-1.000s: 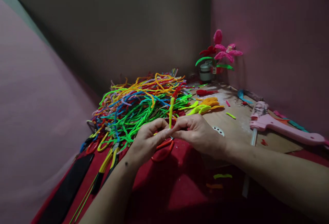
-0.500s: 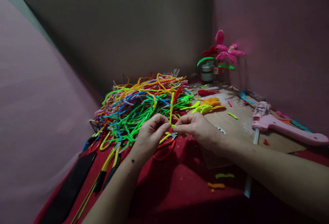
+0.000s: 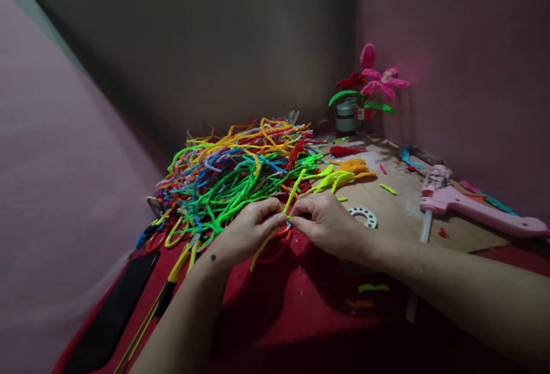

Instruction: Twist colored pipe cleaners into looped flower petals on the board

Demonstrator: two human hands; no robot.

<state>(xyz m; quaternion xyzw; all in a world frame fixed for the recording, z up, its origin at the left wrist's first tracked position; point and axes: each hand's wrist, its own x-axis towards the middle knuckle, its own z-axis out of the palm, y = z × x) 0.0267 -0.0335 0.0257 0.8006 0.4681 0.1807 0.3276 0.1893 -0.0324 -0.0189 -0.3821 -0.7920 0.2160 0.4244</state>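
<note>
A red cloth (image 3: 275, 317) spreads under everything, with a brown board (image 3: 399, 213) on its far right part; a heap (image 3: 232, 173) of fuzzy stems, many green, orange and blue, sprawls beyond the hands and to their left; the 2 hands work close together over the cloth, just in front of the heap; the left hand (image 3: 253, 228) has thumb and forefinger pinched on a lime stem (image 3: 294, 192); the right hand (image 3: 329, 225) pinches at about the same point, its fingertips just beside the left's; a pink glue gun (image 3: 459, 202) lies well to the right, a black phone (image 3: 116, 305) to the left; a pink flower (image 3: 384, 82) stands by a pot (image 3: 346, 119) at the back; pliers (image 3: 178, 268) lie by the left forearm, and scissors (image 3: 275, 248), partly hidden, just under the hands; a white ring (image 3: 368, 213) with holes sits beyond the right wrist; the lime stem lies right at the fingertips, its long axis slanting from far right to near left; its far end leans over on the right hand's side, while a lime length below runs nearer the left hand; fingers hide the join, so I cannot tell whether it is 1 piece or 2
</note>
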